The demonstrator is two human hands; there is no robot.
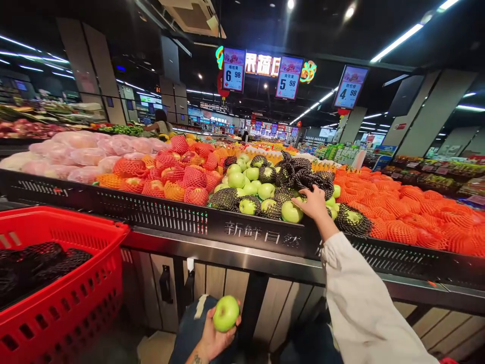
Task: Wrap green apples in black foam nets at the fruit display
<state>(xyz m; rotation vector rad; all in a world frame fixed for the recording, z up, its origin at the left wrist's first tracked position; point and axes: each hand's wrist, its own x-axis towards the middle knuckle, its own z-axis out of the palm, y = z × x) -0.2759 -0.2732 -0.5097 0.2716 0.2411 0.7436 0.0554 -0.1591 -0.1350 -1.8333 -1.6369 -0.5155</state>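
The long produce stand (pixel 242 230) fills most of what I see, its black front rail with pale lettering running across in front of me at chest height, with wooden panels and a steel ledge below. Heaped on it, from my left to my right, are pale pink-wrapped fruit (pixel 76 151), red and orange fruit in foam nets (pixel 178 174), the pile of green apples (pixel 252 189) mixed with black foam nets (pixel 299 172), and a wide spread of orange-netted fruit (pixel 417 212).

To my left sits a red plastic basket (pixel 64 283), its rim near the stand's rail, with a bundle of black nets (pixel 34 263) lying inside it.

Overhead hang three lit price signs (pixel 288 78) under a dark ceiling with strip lights. Far back, behind the pink fruit, another person (pixel 161 123) stands at a display, well apart from me.

My right hand (pixel 314 202), in a white sleeve (pixel 364 308), reaches over the front rail into the apple pile; the fingers are curled onto a black net at the pile's near edge, touching it, though I cannot tell whether they have closed on it. Bare green apples lie just beside the hand on both sides.

My left hand (pixel 214 338) is low, below the stand's ledge and close to my body, cupped around a single green apple (pixel 226 313) without any net on it, holding it from underneath.
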